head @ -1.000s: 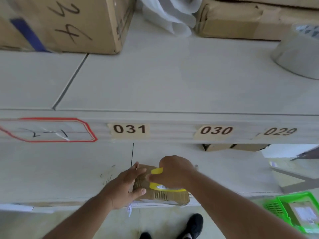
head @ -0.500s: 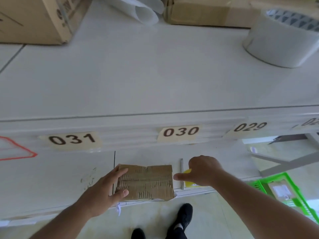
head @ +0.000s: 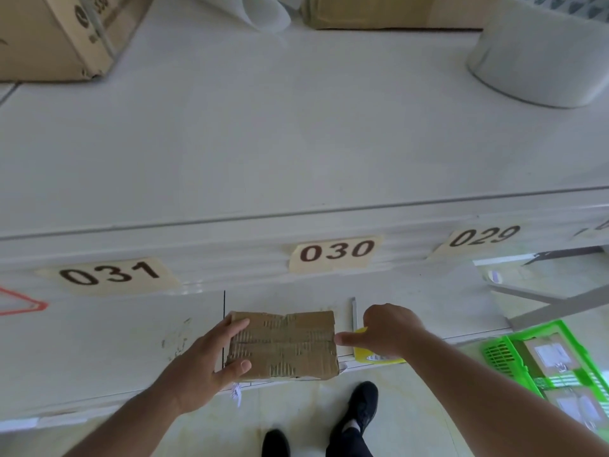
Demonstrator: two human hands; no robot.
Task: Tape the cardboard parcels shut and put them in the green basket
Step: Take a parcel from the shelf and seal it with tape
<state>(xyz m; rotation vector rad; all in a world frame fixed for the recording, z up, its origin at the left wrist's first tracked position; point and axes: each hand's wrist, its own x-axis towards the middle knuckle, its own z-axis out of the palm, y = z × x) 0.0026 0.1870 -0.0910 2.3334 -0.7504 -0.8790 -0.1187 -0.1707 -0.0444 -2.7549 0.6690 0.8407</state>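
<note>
Parcel (head: 285, 346): flat, brown cardboard, laid on the near edge of the table (head: 99, 351); its top is crossed by tape. Left hand (head: 211, 364): placed at the parcel's left end, fingers over the far corner and thumb on the near corner, so the parcel is gripped between them. Right hand (head: 385, 334): curled over a yellow tape dispenser (head: 365, 352) just right of the parcel; the dispenser is grasped, largely hidden beneath the hand; the thumb is pointed at the parcel's right edge, and whether it touches cannot be told. Basket (head: 501, 354): green plastic, set on the floor at lower right, well apart from the table; labelled parcels are seen inside it. Shelf (head: 296, 143): a white upper level above the table; its front edge is marked with labels 031 (head: 108, 275), 030 (head: 336, 252) and 029 (head: 484, 235); a large tape roll (head: 540, 57) is kept at far right, a carton (head: 56, 34) at far left. Shoes (head: 361, 407): black, seen on the floor below the table edge.
</note>
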